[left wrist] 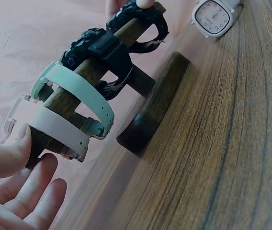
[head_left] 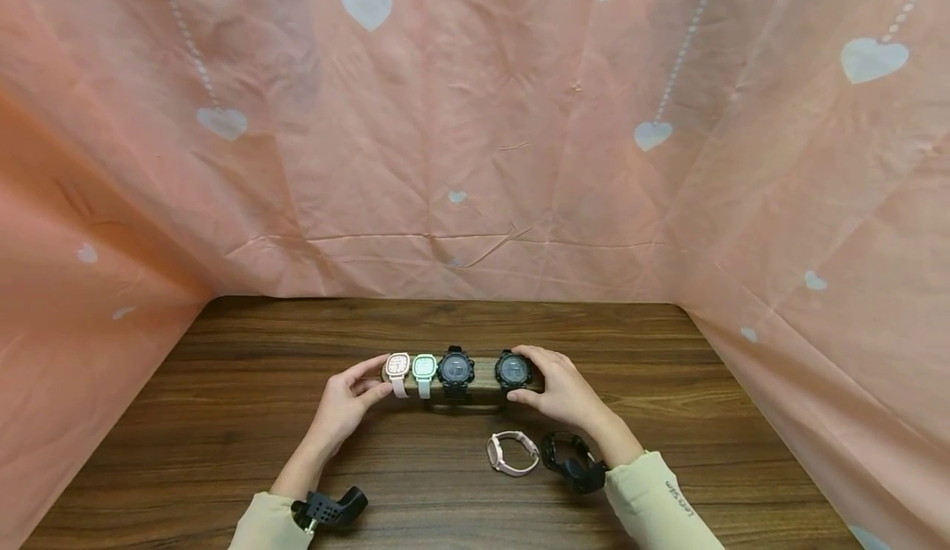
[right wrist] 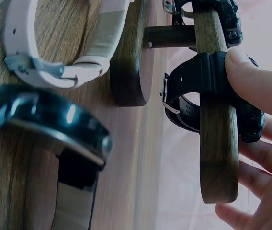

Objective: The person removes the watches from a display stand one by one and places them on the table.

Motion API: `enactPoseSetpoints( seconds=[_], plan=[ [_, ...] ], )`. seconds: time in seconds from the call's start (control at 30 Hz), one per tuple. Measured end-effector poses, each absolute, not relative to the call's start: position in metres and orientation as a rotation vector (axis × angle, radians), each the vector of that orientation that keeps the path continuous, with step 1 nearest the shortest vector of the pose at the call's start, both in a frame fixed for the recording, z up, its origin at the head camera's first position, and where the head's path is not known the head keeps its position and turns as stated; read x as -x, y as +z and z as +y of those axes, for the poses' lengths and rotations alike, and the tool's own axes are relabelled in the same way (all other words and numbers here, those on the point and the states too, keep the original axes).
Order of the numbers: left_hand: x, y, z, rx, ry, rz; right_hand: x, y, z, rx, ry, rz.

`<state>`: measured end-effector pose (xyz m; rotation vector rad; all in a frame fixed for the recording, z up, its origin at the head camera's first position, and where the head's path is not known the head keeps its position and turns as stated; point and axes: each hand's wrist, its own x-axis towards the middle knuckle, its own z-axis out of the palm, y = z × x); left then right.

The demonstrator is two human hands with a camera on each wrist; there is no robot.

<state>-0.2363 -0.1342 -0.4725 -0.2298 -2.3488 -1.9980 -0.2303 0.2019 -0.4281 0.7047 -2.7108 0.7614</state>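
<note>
A wooden watch stand (head_left: pixel 485 373) bears a row of watches along its raised bar. At its left end sits a pale pink watch (head_left: pixel 398 365), which my left hand (head_left: pixel 340 406) pinches, thumb on the strap and index finger near the top of the case. Beside it come a mint green watch (head_left: pixel 425 366) and a chunky black watch (head_left: pixel 456 369). Past a gap of bare wood, my right hand (head_left: pixel 562 387) grips a second black watch (head_left: pixel 513 370) near the right end. Its thumb (right wrist: pixel 243 67) presses the strap side, and the other fingers reach behind the bar.
In front of the stand, a pink watch (left wrist: pixel 212 18) with its strap looped lies on the wooden table (head_left: pixel 416 484). Another black watch (right wrist: pixel 59 124) lies next to it, by my right wrist. Pink cloth (head_left: pixel 475 121) with white hearts surrounds the table's back and sides.
</note>
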Motion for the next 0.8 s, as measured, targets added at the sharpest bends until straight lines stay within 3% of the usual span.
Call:
enactPoseSetpoints(
  seconds=[0.8],
  plan=[
    [0.238,-0.471,-0.142,0.255,-2.005,-2.362,0.232,-0.429,0.213,-0.779,0.85,-2.677]
  ],
)
